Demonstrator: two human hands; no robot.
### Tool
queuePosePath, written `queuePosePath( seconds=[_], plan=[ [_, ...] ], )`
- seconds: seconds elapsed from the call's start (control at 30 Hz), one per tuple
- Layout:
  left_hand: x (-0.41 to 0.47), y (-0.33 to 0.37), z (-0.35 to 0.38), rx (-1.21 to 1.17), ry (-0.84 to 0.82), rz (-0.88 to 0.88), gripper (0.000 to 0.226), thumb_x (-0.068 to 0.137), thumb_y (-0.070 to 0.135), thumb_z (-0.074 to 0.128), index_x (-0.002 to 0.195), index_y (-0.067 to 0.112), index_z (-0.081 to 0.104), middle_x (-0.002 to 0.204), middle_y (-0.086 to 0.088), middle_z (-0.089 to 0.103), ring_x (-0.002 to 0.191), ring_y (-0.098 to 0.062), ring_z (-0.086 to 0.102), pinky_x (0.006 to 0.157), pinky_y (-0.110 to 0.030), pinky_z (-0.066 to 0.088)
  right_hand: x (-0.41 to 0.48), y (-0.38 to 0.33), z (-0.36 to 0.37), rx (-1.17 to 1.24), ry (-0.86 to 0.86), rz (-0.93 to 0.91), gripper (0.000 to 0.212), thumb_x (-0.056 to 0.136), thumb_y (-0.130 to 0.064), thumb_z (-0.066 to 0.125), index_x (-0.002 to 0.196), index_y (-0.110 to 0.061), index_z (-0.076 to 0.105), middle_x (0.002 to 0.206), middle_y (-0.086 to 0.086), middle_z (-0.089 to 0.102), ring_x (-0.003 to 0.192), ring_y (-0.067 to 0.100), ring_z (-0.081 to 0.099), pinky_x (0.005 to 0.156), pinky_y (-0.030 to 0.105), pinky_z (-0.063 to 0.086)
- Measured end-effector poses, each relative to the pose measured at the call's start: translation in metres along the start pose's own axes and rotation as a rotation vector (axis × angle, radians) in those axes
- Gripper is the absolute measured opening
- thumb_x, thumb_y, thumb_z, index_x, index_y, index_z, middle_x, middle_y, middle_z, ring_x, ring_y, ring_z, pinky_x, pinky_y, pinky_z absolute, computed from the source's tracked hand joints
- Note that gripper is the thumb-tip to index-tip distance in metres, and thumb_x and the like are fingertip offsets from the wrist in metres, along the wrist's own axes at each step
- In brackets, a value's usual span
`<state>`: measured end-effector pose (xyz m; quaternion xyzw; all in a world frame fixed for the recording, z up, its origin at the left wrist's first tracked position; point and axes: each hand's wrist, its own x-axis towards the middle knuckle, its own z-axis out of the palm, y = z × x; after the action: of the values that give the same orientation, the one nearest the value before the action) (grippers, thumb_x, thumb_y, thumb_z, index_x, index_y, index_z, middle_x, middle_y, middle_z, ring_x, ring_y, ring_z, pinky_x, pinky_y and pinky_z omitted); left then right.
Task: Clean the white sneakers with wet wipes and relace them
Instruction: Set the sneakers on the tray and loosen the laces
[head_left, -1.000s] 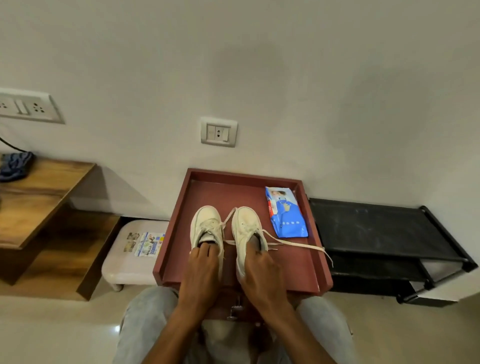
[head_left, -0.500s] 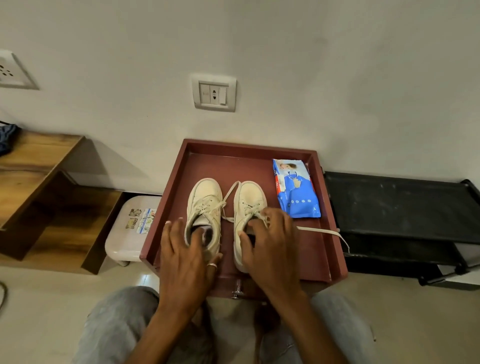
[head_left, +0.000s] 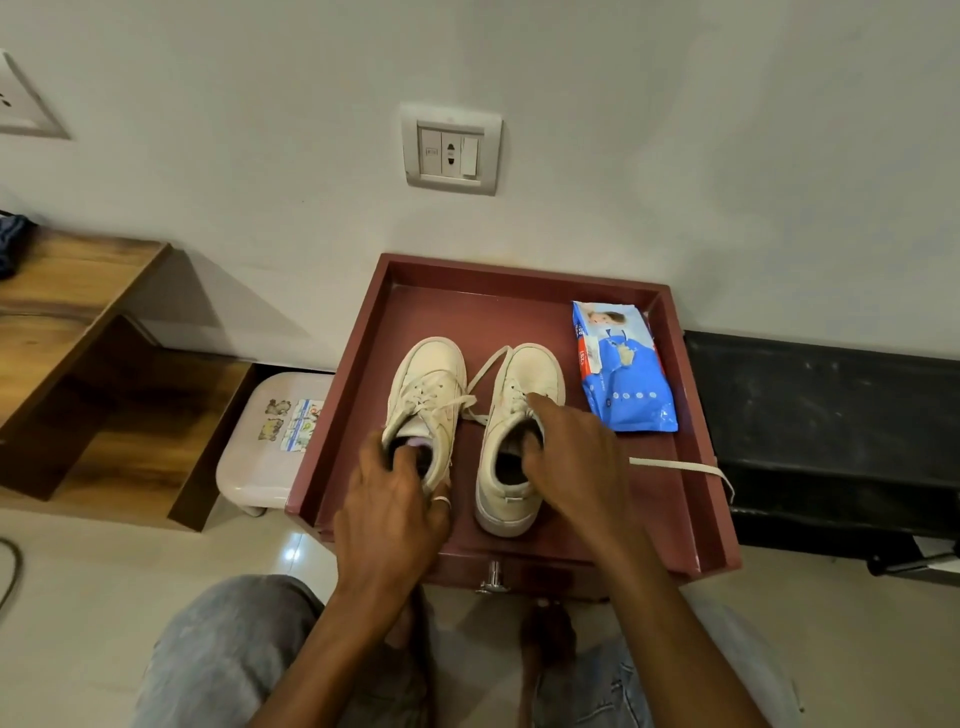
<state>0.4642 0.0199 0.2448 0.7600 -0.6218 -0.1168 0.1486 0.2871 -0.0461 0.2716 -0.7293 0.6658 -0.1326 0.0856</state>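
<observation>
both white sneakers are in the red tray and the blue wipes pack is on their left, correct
No. The head view shows the blue wipes pack lying on their right, not their left. The left sneaker and right sneaker are indeed in the red tray.

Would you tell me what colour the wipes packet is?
Mostly blue: the wipes packet, seen in the head view.

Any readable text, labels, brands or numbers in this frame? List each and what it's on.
Nothing can be read for certain.
Wipes pack: print on the red side strip and blue face, too blurred to read.
Stool sticker: pictures and small print, too small to read.
Socket plate: tiny marks on the switches, not legible.
Left sneaker, right sneaker: no text visible.
</observation>
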Motion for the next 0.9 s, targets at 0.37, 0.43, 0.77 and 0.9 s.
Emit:
queuePosePath(
  seconds=[0.37,0.43,0.77,0.9],
  plan=[
    [0.089,-0.018,-0.002,-0.134,0.025,0.040,0.049,0.076,0.011,0.072,0.123,0.004,0.060,0.140,-0.021,0.044,0.118,-0.044,0.054,0.085,-0.050,0.055,-0.023,-0.011,-0.009,-0.001,0.167,0.041,0.027,0.090,-0.031,0.045,0.097,-0.016,0.066,0.073,0.003,0.067,0.061,0.023,0.065,0.056,0.037,0.056],
    [0.116,-0.021,-0.005,-0.140,-0.004,0.081,0.051,0.075,0.010,0.072,0.124,-0.002,0.062,0.134,-0.028,0.048,0.119,-0.048,0.052,0.094,-0.048,0.051,-0.026,-0.012,-0.013,0.022,0.185,0.060,0.028,0.089,-0.030,0.045,0.098,-0.016,0.068,0.072,0.004,0.067,0.061,0.024,0.064,0.056,0.037,0.056],
    [0.146,-0.003,-0.020,0.297,0.179,0.162,0.060,0.074,0.016,0.073,0.131,0.007,0.057,0.153,-0.022,0.034,0.143,-0.044,0.027,0.106,-0.054,0.031,-0.027,-0.032,-0.015,0.052,0.151,0.078,0.023,0.079,-0.030,0.045,0.073,-0.014,0.061,0.062,0.007,0.063,0.054,0.030,0.061,0.049,0.027,0.037],
    [0.122,0.017,-0.009,0.263,0.281,0.424,0.040,0.079,0.006,0.070,0.119,0.006,0.061,0.132,-0.017,0.053,0.113,-0.041,0.055,0.077,-0.051,0.050,-0.029,-0.034,-0.016,0.040,0.176,0.094,0.019,0.075,-0.029,0.050,0.066,-0.014,0.057,0.058,0.007,0.061,0.050,0.031,0.059,0.047,0.026,0.033]
  ],
)
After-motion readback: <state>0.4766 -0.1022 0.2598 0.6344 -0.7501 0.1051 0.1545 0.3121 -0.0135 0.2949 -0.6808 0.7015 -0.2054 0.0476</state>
